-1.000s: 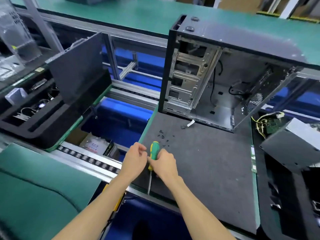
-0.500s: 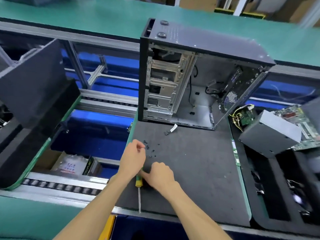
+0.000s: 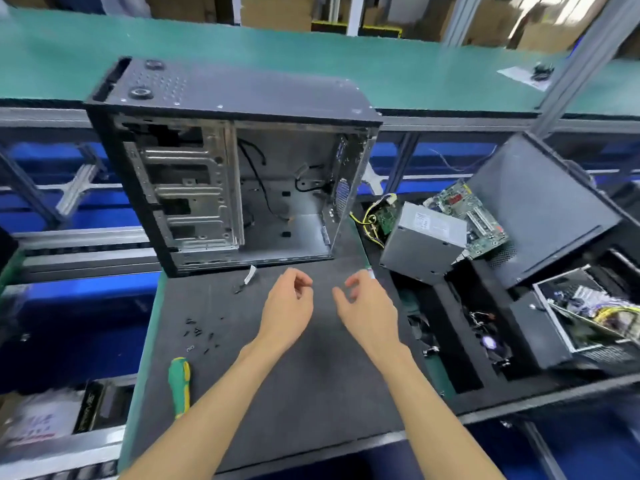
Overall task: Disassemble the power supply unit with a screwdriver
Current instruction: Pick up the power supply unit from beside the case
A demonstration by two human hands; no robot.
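The grey power supply unit (image 3: pixel 420 245) lies tilted in the foam tray at the right, with yellow wires beside it. A green and yellow screwdriver (image 3: pixel 179 386) lies on the black foam mat (image 3: pixel 311 393), near its left edge. My left hand (image 3: pixel 287 308) and my right hand (image 3: pixel 367 308) hover empty over the middle of the mat, fingers loosely curled, in front of the open computer case (image 3: pixel 228 168). Several small black screws (image 3: pixel 199 332) are scattered on the mat above the screwdriver.
A circuit board (image 3: pixel 474 220) leans behind the power supply. A dark case panel (image 3: pixel 540 206) stands at the right. The black foam tray (image 3: pixel 460 341) holds small parts in its slots. A white tag (image 3: pixel 250 274) lies by the case.
Both hands have let go of the screwdriver, which now lies on the mat at the left. The hands have moved up and right toward the case. The view has swung right.
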